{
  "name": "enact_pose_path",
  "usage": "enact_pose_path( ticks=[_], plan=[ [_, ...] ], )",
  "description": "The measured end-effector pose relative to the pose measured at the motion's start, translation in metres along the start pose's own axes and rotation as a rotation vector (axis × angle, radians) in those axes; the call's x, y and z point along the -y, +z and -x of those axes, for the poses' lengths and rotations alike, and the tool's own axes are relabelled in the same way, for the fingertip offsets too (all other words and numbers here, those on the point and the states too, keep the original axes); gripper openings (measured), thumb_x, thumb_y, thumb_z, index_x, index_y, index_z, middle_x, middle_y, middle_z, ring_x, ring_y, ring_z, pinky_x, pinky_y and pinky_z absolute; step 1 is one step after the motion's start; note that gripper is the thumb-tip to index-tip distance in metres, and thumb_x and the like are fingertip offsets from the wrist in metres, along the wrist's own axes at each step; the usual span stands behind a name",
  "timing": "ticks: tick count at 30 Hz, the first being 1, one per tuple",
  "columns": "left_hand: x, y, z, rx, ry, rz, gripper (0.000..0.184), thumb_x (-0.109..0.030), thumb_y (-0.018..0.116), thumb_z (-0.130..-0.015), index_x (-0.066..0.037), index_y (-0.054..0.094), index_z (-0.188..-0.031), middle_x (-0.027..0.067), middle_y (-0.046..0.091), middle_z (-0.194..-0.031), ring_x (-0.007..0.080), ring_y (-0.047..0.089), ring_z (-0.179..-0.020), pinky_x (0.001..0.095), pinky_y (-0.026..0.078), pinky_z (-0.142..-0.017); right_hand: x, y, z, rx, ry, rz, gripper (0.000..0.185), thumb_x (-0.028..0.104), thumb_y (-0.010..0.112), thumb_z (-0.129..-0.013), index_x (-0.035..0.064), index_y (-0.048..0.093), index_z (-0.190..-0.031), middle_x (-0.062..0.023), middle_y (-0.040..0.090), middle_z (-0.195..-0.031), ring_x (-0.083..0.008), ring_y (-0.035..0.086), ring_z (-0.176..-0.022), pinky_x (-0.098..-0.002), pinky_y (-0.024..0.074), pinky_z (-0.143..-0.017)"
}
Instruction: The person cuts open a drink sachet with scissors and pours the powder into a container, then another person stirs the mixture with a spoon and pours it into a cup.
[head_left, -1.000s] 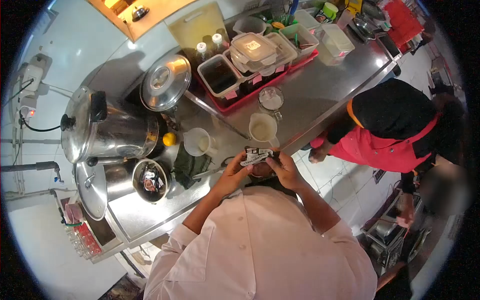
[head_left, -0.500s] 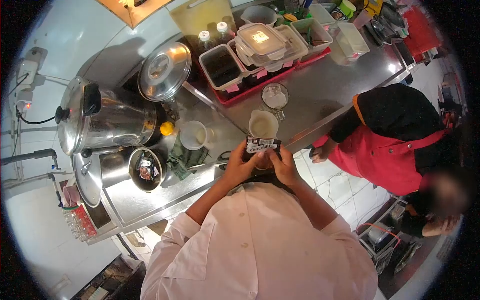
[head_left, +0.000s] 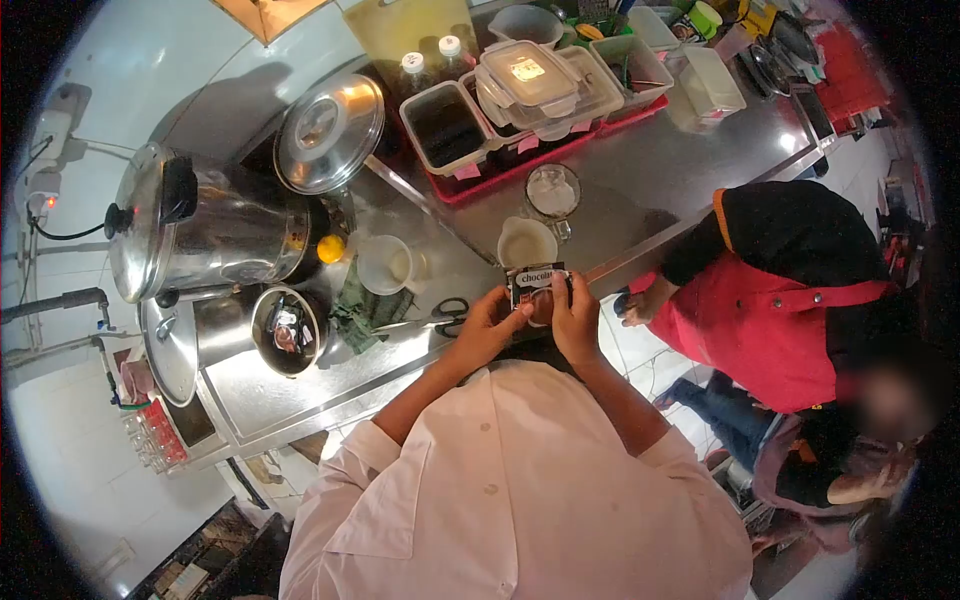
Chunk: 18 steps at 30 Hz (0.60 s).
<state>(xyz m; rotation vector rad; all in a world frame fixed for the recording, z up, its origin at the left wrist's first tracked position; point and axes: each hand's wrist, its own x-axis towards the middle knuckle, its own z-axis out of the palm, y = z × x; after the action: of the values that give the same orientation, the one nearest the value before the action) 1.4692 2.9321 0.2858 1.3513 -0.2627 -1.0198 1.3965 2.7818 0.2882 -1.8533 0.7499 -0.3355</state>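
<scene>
Right up at the near edge of the steel counter [head_left: 630, 180], in front of the white shirt, with both hands busy on one packet [head_left: 538, 276]. Dark wrapper, pale label, lettering starting "chocola", held flat enough to read from above. On the left side, left hand [head_left: 490, 328] pinching the lower corner, thumb over the front, fingers curled round behind. Over on the other side, right hand [head_left: 577, 328] pinching too, thumb pressed up along the upper edge. Close together, those two, with only the packet between.

Step in hand, by the look of it: getting a grip on the wrapper, perhaps feeling for a place to tear. Torn or whole at the edge? Cannot tell, with thumbs in the way.

Just beyond the packet, a white jug [head_left: 527, 243] with something pale inside, near enough to sit partly behind the wrapper from this angle; touching or not, impossible to say. Past that, a glass mug [head_left: 553, 190]. Off to the left, scissors [head_left: 456, 317] lying on the counter, near the left hand and untouched.

As for a next move, judging from the grip: would call for a firm pinch at both sides, thumbs close to the edge, and the wrapper kept level and steady, to guard against any spill.
</scene>
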Motion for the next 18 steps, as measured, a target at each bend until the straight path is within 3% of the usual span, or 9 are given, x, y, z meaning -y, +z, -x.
enact_pose_path(
  ticks=[2,3,5,9,11,18],
  plan=[
    [0.001,0.008,-0.004,-0.121,0.044,0.004,0.03,-0.029,0.059,-0.099,-0.002,0.057,-0.111,0.0009,0.062,-0.09,0.0061,0.057,-0.078,0.0241,0.049,-0.065,0.0,0.001,-0.003,0.0,0.019,0.039,0.033,0.03,0.051,-0.102,-0.0022,0.059,-0.101,-0.0242,0.067,-0.085,-0.0409,0.068,-0.085,-0.0426,0.0506,-0.069],
    [0.001,0.009,-0.006,-0.123,0.046,0.006,0.03,-0.029,0.059,-0.099,-0.002,0.057,-0.111,0.0009,0.062,-0.09,0.0061,0.057,-0.078,0.0241,0.049,-0.065,-0.001,0.001,-0.005,0.01,0.034,0.093,0.034,0.031,0.051,-0.101,-0.0022,0.059,-0.1,-0.0258,0.066,-0.086,-0.0432,0.066,-0.087,-0.0445,0.0503,-0.07],
    [0.002,0.01,-0.01,-0.153,-0.061,0.05,0.033,-0.033,0.055,-0.101,-0.001,0.058,-0.109,0.0002,0.061,-0.083,0.0064,0.056,-0.064,0.0241,0.047,-0.054,-0.001,0.0,-0.01,0.023,0.048,0.149,0.036,0.032,0.051,-0.101,-0.0023,0.059,-0.098,-0.0274,0.066,-0.087,-0.0456,0.065,-0.089,-0.0463,0.05,-0.07],
    [-0.008,0.003,-0.019,-0.155,-0.228,-0.042,0.04,-0.039,0.053,-0.101,-0.003,0.057,-0.118,0.0025,0.062,-0.088,0.0089,0.057,-0.067,0.0231,0.047,-0.058,0.002,-0.004,-0.018,0.12,0.16,0.145,0.039,0.033,0.049,-0.099,-0.0038,0.059,-0.097,-0.0308,0.064,-0.089,-0.0481,0.063,-0.091,-0.0501,0.0487,-0.073],
    [-0.019,0.005,-0.023,-0.201,-0.231,-0.003,0.039,-0.039,0.053,-0.101,-0.001,0.061,-0.102,0.002,0.058,-0.072,0.0081,0.052,-0.051,0.0239,0.041,-0.045,-0.005,-0.006,-0.024,0.145,0.192,0.165,0.039,0.033,0.048,-0.098,-0.0047,0.059,-0.096,-0.0314,0.063,-0.09,-0.0486,0.063,-0.092,-0.0507,0.0485,-0.074],
    [-0.028,-0.007,-0.039,-0.148,-0.447,0.188,0.034,-0.038,0.056,-0.097,-0.004,0.062,-0.096,0.0004,0.053,-0.062,0.0078,0.045,-0.045,0.0235,0.032,-0.04,0.019,-0.012,-0.041,0.306,0.265,0.247,0.039,0.029,0.047,-0.096,-0.0072,0.063,-0.097,-0.033,0.064,-0.095,-0.0484,0.062,-0.097,-0.0501,0.0484,-0.082]
  ],
)
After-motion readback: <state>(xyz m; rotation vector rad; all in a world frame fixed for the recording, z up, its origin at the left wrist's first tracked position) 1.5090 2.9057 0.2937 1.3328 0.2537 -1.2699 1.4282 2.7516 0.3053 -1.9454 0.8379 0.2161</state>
